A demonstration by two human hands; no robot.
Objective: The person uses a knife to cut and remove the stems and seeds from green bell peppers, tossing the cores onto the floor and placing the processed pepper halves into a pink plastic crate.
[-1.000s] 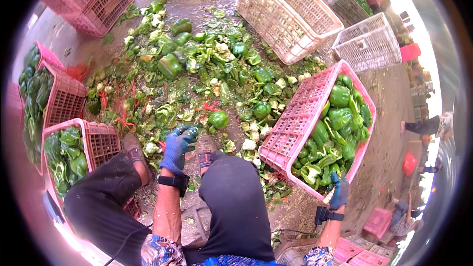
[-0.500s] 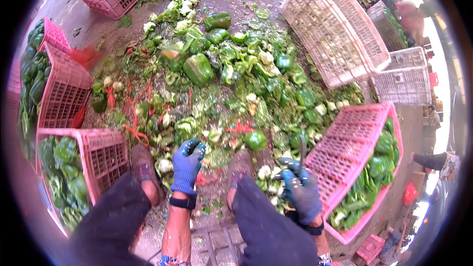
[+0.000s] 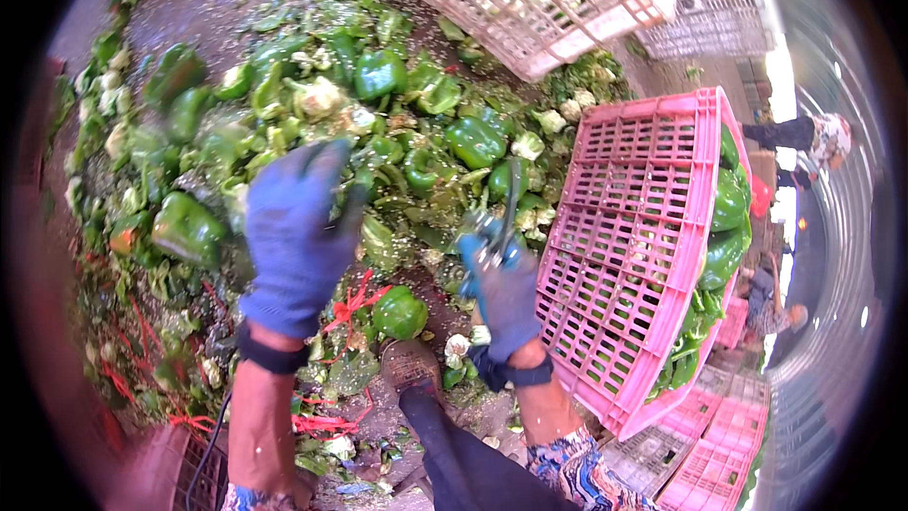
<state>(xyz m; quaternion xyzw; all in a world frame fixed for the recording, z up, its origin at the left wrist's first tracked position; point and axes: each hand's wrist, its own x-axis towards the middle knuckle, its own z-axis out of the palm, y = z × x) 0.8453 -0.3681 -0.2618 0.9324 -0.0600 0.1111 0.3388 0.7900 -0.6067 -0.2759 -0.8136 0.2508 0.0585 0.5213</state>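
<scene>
My left hand (image 3: pixel 298 237), in a blue knitted glove, reaches over the heap of pepper scraps (image 3: pixel 378 151). Its fingers and thumb are apart, slightly blurred, and nothing shows between them. My right hand (image 3: pixel 506 298), in a wet, worn blue glove, is closed around a knife (image 3: pixel 512 199) whose grey, slightly curved blade points up and away from me. Between the two hands, a whole green bell pepper (image 3: pixel 399 312) lies by my shoe (image 3: pixel 411 366). Another large green pepper (image 3: pixel 189 229) rests left of my left hand.
A pink crate (image 3: pixel 624 255) of green peppers leans close by my right hand. Beyond the heap stands a tilted pale crate (image 3: pixel 530 0), with a white crate (image 3: pixel 714 19) behind it. Red plastic ties (image 3: pixel 352 301) lie among the scraps. More pink crates (image 3: pixel 709 454) and people are at the right.
The view has swung right and closer to the heap. My left hand has lifted and reached forward over the scraps. My right hand still holds the knife, now beside the pink crate's far part.
</scene>
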